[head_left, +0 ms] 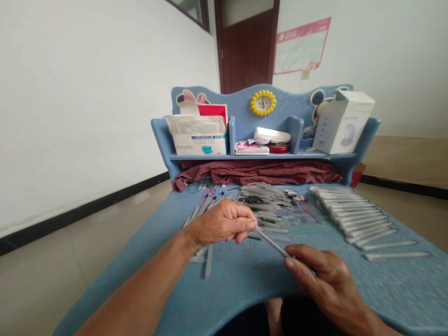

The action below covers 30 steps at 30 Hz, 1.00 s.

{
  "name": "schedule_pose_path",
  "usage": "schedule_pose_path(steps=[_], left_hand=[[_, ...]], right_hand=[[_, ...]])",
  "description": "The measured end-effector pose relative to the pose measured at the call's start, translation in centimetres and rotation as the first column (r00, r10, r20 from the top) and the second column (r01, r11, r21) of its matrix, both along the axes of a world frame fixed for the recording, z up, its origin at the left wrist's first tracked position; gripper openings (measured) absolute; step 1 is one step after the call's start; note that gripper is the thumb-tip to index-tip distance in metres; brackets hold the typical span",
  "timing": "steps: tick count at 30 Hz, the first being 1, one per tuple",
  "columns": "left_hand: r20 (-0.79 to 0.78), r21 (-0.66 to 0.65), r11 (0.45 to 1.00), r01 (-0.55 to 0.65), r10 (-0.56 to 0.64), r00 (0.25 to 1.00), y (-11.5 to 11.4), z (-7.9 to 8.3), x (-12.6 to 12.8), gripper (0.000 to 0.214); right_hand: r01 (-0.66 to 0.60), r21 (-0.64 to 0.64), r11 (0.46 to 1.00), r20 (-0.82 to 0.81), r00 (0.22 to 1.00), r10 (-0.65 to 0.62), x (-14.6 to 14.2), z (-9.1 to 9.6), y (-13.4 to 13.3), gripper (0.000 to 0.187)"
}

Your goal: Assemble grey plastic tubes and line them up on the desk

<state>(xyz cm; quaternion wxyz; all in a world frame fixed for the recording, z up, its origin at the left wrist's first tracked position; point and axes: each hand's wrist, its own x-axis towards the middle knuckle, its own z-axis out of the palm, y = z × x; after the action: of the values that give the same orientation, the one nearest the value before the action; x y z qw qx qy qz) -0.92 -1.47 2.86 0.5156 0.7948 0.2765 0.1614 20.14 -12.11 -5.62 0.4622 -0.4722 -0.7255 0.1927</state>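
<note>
A slim, pale pen [273, 243] slants between my two hands above the blue desk. Its far end is pinched in my left hand [233, 221], fingers curled over so the tip is hidden. Thumb and forefinger of my right hand [320, 270] grip the near end. Behind my left hand lies a loose heap of translucent pen parts [261, 198], some black. More pale barrels [209, 261] stick out beneath my left wrist. To the right, several whitish pens [357, 217] lie side by side in a row.
The blue desk [245, 294] has a raised shelf at the back. On it stand a mask box [201, 142], papers [252, 149], a red tin [279, 148] and a white carton [345, 123]. Red checked cloth [259, 172] is bunched under the shelf. A yellow flower-shaped clock [263, 102] sits above.
</note>
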Motion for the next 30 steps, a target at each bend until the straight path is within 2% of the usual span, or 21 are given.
schedule_pose_path(steps=[3, 6, 14, 20, 26, 30], left_hand=[[-0.007, -0.01, 1.0, -0.021, 0.021, 1.0, -0.1, 0.0, 0.1, 0.029], [-0.04, -0.017, 1.0, -0.024, 0.023, 0.999, -0.2, 0.0, 0.1, 0.029], [-0.145, 0.021, 1.0, -0.011, 0.014, 0.989, -0.1, 0.6, 0.5, 0.032], [-0.215, 0.066, 0.998, 0.016, -0.002, 0.977, 0.6, -0.2, 0.9, 0.037], [-0.216, 0.06, 0.998, -0.037, 0.049, 0.975, 0.6, -1.3, 1.8, 0.038], [-0.21, 0.066, 0.997, -0.044, 0.057, 0.976, 0.4, -2.0, 2.7, 0.04]], right_hand=[[0.047, 0.128, 0.991, 0.042, 0.998, -0.053, -0.4, -0.1, 0.1, 0.02], [0.057, 0.178, 0.982, 0.057, 0.996, -0.068, -0.7, -0.2, 0.1, 0.02], [0.057, 0.153, 0.987, 0.081, 0.994, -0.07, -1.5, -0.8, 0.1, 0.026], [0.071, 0.113, 0.991, 0.099, 0.992, -0.082, -1.2, -0.4, 0.2, 0.023], [0.076, 0.005, 0.997, 0.294, 0.953, -0.074, 0.6, 1.1, -0.1, 0.02], [0.129, 0.118, 0.985, 0.492, 0.854, -0.171, 0.9, 1.8, 0.1, 0.014]])
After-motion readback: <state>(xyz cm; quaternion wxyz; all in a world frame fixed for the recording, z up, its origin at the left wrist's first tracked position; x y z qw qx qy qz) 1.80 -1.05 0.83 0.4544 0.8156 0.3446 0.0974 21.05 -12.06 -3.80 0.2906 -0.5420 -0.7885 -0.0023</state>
